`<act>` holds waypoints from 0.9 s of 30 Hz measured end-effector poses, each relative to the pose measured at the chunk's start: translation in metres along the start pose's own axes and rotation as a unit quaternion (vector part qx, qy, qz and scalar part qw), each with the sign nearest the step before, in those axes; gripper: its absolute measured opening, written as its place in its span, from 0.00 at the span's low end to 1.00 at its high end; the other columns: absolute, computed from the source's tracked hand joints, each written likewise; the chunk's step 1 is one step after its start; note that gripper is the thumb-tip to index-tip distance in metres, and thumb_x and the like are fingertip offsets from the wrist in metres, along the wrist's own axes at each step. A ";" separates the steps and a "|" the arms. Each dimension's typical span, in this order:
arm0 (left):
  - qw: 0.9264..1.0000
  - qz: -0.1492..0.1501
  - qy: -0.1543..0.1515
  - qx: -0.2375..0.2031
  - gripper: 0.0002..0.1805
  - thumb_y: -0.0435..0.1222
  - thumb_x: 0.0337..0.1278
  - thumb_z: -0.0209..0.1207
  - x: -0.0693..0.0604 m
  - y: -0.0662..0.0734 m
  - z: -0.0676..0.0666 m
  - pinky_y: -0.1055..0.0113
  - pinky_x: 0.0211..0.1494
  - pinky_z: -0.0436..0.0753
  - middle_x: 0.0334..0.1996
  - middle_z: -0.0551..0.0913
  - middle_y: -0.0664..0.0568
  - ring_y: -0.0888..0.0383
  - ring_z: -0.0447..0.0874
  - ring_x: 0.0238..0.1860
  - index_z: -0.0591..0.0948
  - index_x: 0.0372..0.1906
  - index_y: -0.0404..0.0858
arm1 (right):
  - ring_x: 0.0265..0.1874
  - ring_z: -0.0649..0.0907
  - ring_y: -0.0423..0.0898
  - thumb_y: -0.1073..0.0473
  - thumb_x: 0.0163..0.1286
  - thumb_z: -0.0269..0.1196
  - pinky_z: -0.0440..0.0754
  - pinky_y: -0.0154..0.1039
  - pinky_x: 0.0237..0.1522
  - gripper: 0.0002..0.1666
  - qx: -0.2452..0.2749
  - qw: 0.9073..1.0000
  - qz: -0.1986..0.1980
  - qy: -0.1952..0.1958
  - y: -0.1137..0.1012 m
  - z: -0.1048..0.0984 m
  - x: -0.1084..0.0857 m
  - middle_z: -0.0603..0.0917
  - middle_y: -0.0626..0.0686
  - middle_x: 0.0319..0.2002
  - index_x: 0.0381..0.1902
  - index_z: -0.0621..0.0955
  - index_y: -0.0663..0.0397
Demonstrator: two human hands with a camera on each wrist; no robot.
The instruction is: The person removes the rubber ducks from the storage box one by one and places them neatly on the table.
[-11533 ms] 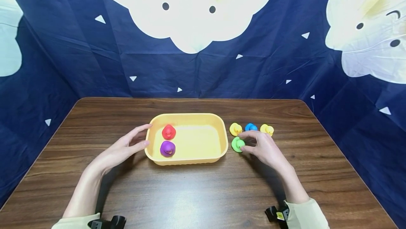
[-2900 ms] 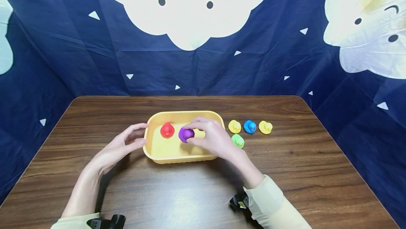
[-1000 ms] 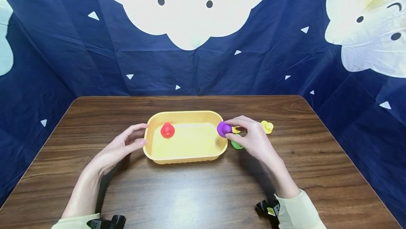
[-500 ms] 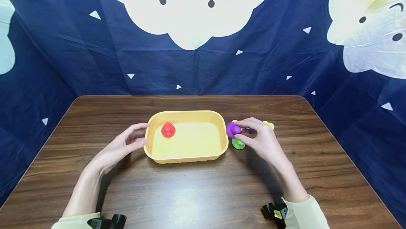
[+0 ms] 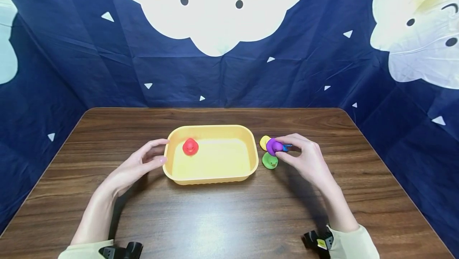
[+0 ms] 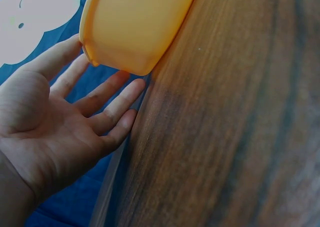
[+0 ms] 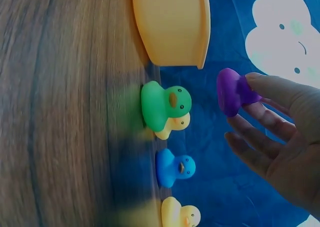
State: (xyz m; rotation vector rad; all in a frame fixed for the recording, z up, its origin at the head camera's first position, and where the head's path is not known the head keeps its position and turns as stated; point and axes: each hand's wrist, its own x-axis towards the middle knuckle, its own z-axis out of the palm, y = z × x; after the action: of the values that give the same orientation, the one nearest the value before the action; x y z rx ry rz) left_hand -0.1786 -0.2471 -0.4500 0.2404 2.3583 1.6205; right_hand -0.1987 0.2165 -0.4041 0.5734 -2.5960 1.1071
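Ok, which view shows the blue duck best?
The right wrist view: the blue duck shows its body, eyes and bill, with nothing in front of it. In the head view, only a sliver shows past the purple duck and right hand. The left wrist view doesn't show it.

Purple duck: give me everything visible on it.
The purple duck is a small toy with a rounded body and a smaller head, in smooth, solid purple that looks like rubber or soft plastic. It appears intact; its facial details are too small to make out. The right hand pinches it between thumb and fingers, roughly upright, base toward the table. It is held off the table, to the right of the yellow tray. Only the hand is seen touching it.
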 end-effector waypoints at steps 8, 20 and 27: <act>1.000 -0.004 0.000 0.003 0.33 0.46 0.75 0.58 0.000 -0.001 -0.001 0.78 0.58 0.75 0.73 0.71 0.38 0.66 0.79 0.60 0.62 0.78 0.48 | 0.46 0.84 0.32 0.64 0.59 0.77 0.87 0.40 0.50 0.20 -0.020 1.000 0.010 0.014 0.011 -0.006 -0.006 0.90 0.49 0.45 0.50 0.89 0.50; 1.000 -0.003 -0.001 0.000 0.32 0.45 0.75 0.58 0.001 -0.002 0.000 0.79 0.58 0.75 0.73 0.72 0.38 0.64 0.80 0.61 0.62 0.77 0.48 | 0.45 0.85 0.35 0.64 0.59 0.77 0.84 0.28 0.49 0.19 -0.030 0.999 -0.002 0.023 0.019 -0.013 -0.011 0.90 0.50 0.44 0.49 0.90 0.50; 1.000 -0.001 0.000 -0.001 0.32 0.45 0.75 0.58 0.001 -0.003 0.000 0.79 0.58 0.76 0.72 0.72 0.38 0.67 0.79 0.60 0.62 0.77 0.47 | 0.44 0.84 0.35 0.66 0.58 0.77 0.82 0.23 0.48 0.20 -0.042 0.999 -0.003 0.023 0.024 -0.014 -0.012 0.89 0.51 0.42 0.49 0.89 0.53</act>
State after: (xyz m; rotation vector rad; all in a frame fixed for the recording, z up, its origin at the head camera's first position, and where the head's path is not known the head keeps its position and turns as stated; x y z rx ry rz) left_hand -0.1796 -0.2479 -0.4527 0.2379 2.3570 1.6218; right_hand -0.1976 0.2449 -0.4138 0.5303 -2.5841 0.9929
